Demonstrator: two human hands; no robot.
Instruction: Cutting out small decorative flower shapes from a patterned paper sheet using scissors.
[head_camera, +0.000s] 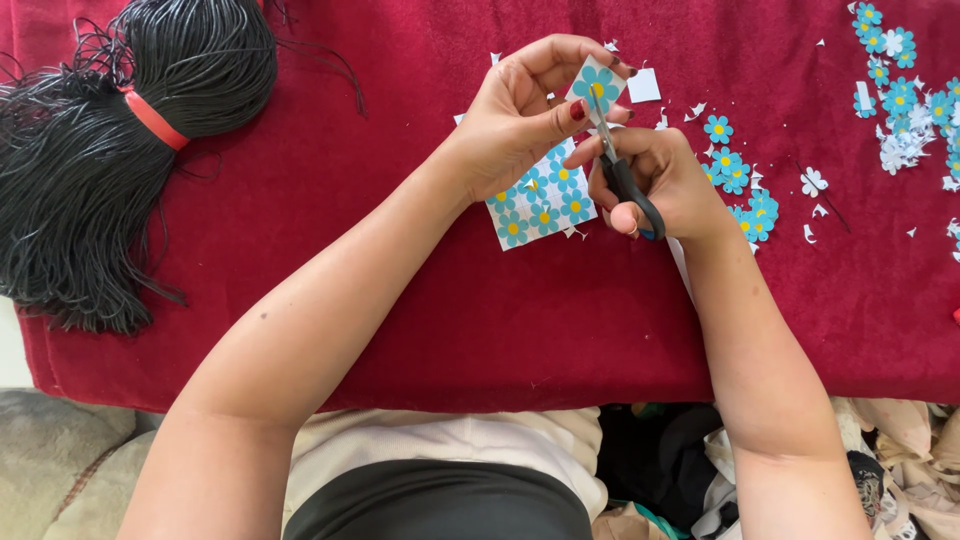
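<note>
A deep red cloth (400, 290) covers the work surface, with a thick bundle of black cord (110, 150) bound by a red band (152, 118) lying at its far left corner. Cut-out blue paper flowers (742, 190) and white paper scraps (905, 145) are strewn to the right. At centre, the left hand (520, 120) pinches a small paper piece printed with a blue flower (597, 85) between thumb and fingertips, holding it raised above a printed sheet of blue flowers (545, 205) that lies on the cloth beneath the wrist. The right hand (665, 180), just beside and below, is closed around the black handles of small scissors (620, 170); their blades point up and slightly left, meeting the flower piece's lower edge
</note>
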